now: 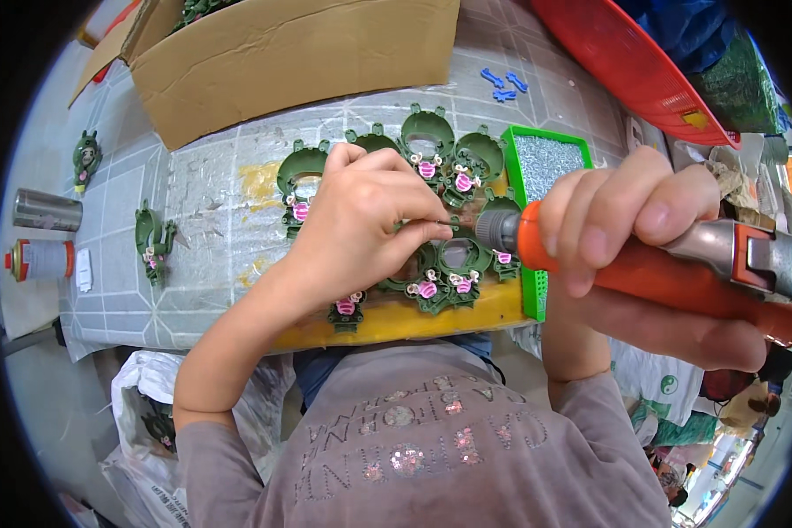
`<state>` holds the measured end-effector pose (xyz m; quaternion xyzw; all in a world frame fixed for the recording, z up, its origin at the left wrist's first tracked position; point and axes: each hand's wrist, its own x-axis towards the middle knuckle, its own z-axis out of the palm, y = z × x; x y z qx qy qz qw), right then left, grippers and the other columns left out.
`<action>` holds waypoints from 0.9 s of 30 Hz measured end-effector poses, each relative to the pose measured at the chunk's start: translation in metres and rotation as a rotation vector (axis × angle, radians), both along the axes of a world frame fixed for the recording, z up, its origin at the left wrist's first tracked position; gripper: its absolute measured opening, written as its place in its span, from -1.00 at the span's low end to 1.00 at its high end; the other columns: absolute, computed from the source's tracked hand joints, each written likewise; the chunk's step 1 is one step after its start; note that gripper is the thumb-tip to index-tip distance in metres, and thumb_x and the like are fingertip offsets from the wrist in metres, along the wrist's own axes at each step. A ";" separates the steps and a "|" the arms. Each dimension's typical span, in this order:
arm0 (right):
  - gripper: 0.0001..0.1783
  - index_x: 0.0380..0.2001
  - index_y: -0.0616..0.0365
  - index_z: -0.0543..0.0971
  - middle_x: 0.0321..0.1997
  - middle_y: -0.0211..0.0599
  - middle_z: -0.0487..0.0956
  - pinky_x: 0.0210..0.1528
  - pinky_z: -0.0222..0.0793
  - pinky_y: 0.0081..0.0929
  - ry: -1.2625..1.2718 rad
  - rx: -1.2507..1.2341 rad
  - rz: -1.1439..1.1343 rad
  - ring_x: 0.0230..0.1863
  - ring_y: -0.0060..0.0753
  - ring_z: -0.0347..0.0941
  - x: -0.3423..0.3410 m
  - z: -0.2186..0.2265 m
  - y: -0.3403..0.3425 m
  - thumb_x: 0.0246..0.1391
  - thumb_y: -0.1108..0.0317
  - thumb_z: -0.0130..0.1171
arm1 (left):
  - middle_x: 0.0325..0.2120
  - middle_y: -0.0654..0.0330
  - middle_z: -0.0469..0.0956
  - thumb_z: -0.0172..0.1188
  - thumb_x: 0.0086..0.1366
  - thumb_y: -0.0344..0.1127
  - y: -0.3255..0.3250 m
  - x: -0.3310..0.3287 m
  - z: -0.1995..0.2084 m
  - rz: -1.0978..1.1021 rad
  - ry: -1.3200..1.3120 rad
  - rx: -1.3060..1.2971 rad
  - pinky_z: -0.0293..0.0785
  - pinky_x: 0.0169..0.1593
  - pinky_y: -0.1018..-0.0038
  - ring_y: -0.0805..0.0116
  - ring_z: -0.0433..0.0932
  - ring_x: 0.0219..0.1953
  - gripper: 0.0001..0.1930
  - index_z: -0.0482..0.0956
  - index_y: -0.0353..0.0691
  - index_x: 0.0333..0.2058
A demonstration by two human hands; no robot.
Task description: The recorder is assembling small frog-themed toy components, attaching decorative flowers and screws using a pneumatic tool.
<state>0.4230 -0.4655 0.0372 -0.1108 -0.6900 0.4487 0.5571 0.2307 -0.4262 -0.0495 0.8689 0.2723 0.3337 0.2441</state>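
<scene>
My right hand [634, 220] is wrapped around an orange electric screwdriver [642, 273] with a grey chuck, held level above the table and pointing left. At its thin bit, the thumb and forefinger of my left hand [370, 202] are pinched together; whatever is between them is too small to make out. Below both hands lie several dark green plastic toy parts [427, 132], ring-shaped with small ears and pink-and-white details. My left hand covers some of them. Beside them stands a bright green tray [510, 167] filled with small silver screws [550, 163].
A cardboard box [290, 70] stands at the back, and a red plastic basket [625, 62] at the back right. Small blue pieces [504, 85] lie between them. To the left are another green part [152, 242], a green figure [86, 160], a metal cylinder [48, 211] and a can [42, 260].
</scene>
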 end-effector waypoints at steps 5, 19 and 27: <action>-0.15 -0.19 0.22 0.38 -0.34 -0.20 0.46 -0.53 0.32 -0.60 0.049 -0.019 -0.035 -0.60 -0.53 0.38 -0.017 -0.011 0.005 -0.06 -0.47 -0.05 | -0.54 0.30 0.58 0.36 -0.03 -0.30 -0.001 -0.007 -0.004 -0.037 -0.049 -0.112 0.16 -0.08 0.36 0.35 0.48 -0.35 -0.89 0.62 -0.15 -0.54; -0.44 -0.31 0.28 0.41 -0.53 -0.20 0.49 -0.56 0.35 -0.60 0.185 -0.078 -0.128 -0.62 -0.47 0.40 -0.056 -0.040 0.042 0.16 -0.12 0.04 | 0.04 0.19 0.50 0.31 -0.03 -0.41 0.038 -0.061 -0.028 -0.018 0.213 -0.044 -0.12 0.32 -0.01 0.21 0.20 0.30 -0.86 0.52 -0.20 -0.65; -0.08 -0.33 0.26 0.37 -0.54 -0.10 0.47 -0.67 0.28 -0.60 -0.141 -0.167 -0.373 -0.72 -0.48 0.30 -0.070 -0.060 0.049 -0.04 -0.56 -0.20 | -0.04 0.24 0.56 0.30 0.01 -0.38 0.036 -0.054 -0.040 -0.026 0.248 -0.073 -0.14 0.31 -0.09 0.24 0.23 0.28 -0.86 0.51 -0.20 -0.63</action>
